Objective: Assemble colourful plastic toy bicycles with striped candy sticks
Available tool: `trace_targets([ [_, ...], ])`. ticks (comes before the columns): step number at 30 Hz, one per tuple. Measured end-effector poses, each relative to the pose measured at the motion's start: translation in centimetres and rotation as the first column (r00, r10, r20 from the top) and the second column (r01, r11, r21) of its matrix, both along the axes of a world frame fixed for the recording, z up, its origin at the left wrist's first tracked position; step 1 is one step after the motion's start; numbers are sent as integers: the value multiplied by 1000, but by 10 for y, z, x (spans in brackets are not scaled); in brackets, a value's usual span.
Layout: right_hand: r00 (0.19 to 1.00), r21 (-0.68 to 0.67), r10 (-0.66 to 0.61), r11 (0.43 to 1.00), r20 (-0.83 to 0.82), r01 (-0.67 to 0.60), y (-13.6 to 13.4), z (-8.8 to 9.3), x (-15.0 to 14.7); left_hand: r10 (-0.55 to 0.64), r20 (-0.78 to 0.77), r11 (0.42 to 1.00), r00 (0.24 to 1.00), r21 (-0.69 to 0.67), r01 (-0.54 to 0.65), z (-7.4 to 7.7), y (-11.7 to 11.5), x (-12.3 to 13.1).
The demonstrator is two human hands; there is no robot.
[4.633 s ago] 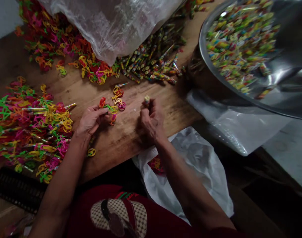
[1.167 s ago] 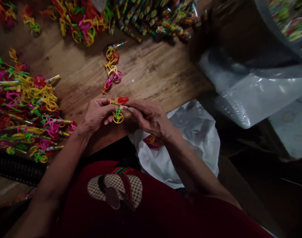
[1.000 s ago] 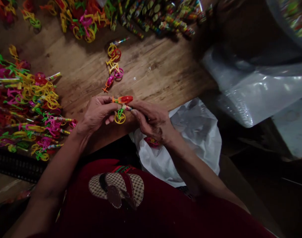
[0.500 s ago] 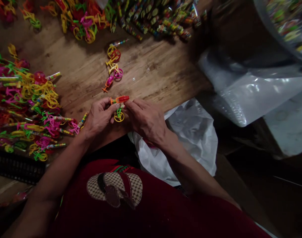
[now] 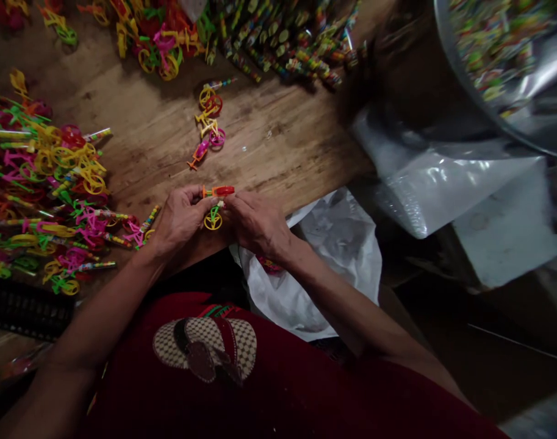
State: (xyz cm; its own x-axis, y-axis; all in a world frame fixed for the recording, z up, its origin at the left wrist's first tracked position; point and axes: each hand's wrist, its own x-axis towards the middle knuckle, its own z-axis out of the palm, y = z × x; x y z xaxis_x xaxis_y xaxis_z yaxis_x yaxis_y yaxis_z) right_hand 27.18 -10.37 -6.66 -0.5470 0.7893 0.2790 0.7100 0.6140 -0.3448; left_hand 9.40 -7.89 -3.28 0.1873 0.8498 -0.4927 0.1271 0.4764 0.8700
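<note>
Near the table's front edge, my left hand (image 5: 180, 213) pinches a small plastic toy bicycle (image 5: 213, 216) with a green frame, a yellow wheel and an orange-and-red upper part. My right hand (image 5: 256, 222) is closed at the toy's right side, its fingertips against it; they hide whatever small part they grip. Beyond the hands lies a short row of toy parts (image 5: 208, 122) in yellow, red, pink and orange, with a thin candy tube at its far end.
Heaped toy bicycles and candy tubes (image 5: 53, 195) cover the table's left side. More toy parts (image 5: 163, 42) and many candy tubes (image 5: 282, 36) lie at the back. At right stands a large metal container (image 5: 443, 36) of wrapped pieces, above plastic sheeting (image 5: 420, 195). A white sack (image 5: 346, 244) hangs below the edge.
Both hands stay on the toy bicycle, which has shifted slightly left and down in view. The right fingers have moved a little closer over it. The camera view has turned slightly right.
</note>
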Motion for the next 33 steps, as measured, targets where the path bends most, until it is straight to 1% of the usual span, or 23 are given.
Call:
trace_targets([
  [2, 999, -6, 17, 1000, -31, -17, -2, -2, 1, 11, -15, 1000, 1000, 3, -11, 2, -1, -1],
  [4, 998, 29, 34, 999, -48, -32, -4, -3, 2, 13, -26, 1000, 1000, 0, -13, 2, -3, -2],
  [6, 998, 73, 40, 997, -50, -37, -6, -2, 2, -4, 5, 1000, 1000, -19, 4, 1, -4, -4],
  [8, 998, 81, 43, 996, -40, -40, -7, -1, 1, -15, 67, 999, 998, -48, 18, 1, -4, -6],
  [11, 997, 24, 45, 999, -64, -44, -5, 4, -2, 4, 95, 997, 995, -75, 3, 4, 0, -10],
  [14, 980, -77, 32, 996, -198, -48, -2, 8, -7, -25, 92, 988, 995, -150, 38, 11, 6, -17],
  [16, 968, -84, 26, 995, -249, -49, -1, 8, -10, -55, 106, 975, 993, -209, 76, 13, 8, -21],
  [17, 970, -66, 27, 997, -243, -44, 0, 7, -12, -63, 106, 971, 992, -225, 86, 13, 8, -22],
  [19, 982, -35, 20, 999, -188, -27, 0, 6, -16, -53, 80, 976, 995, -205, 68, 10, 7, -23],
  [21, 987, -70, -17, 998, -160, 6, -1, 5, -19, -30, 34, 990, 999, -134, 34, 8, 6, -23],
  [23, 971, -147, -69, 988, -230, 35, -1, 5, -24, -14, -32, 999, 999, -46, 13, 10, 7, -21],
  [25, 939, -181, -96, 983, -331, 36, -1, 6, -28, -19, -93, 1000, 995, 5, 20, 15, 8, -22],
  [27, 931, -133, -59, 991, -359, 11, 0, 8, -32, -44, -120, 999, 992, -8, 43, 20, 8, -25],
  [29, 942, -88, -4, 996, -337, -28, 5, 11, -35, -39, -89, 997, 995, -73, 33, 23, 8, -30],
  [30, 938, -102, 16, 993, -347, -55, 8, 14, -36, -24, -56, 993, 998, -115, 17, 23, 8, -34],
  [31, 923, -146, 29, 985, -385, -92, 13, 18, -37, 1, -20, 989, 1000, -149, -4, 24, 8, -39],
  [33, 867, -286, 18, 940, -497, -184, 24, 27, -37, 82, 31, 985, 996, -156, -76, 26, 9, -49],
])
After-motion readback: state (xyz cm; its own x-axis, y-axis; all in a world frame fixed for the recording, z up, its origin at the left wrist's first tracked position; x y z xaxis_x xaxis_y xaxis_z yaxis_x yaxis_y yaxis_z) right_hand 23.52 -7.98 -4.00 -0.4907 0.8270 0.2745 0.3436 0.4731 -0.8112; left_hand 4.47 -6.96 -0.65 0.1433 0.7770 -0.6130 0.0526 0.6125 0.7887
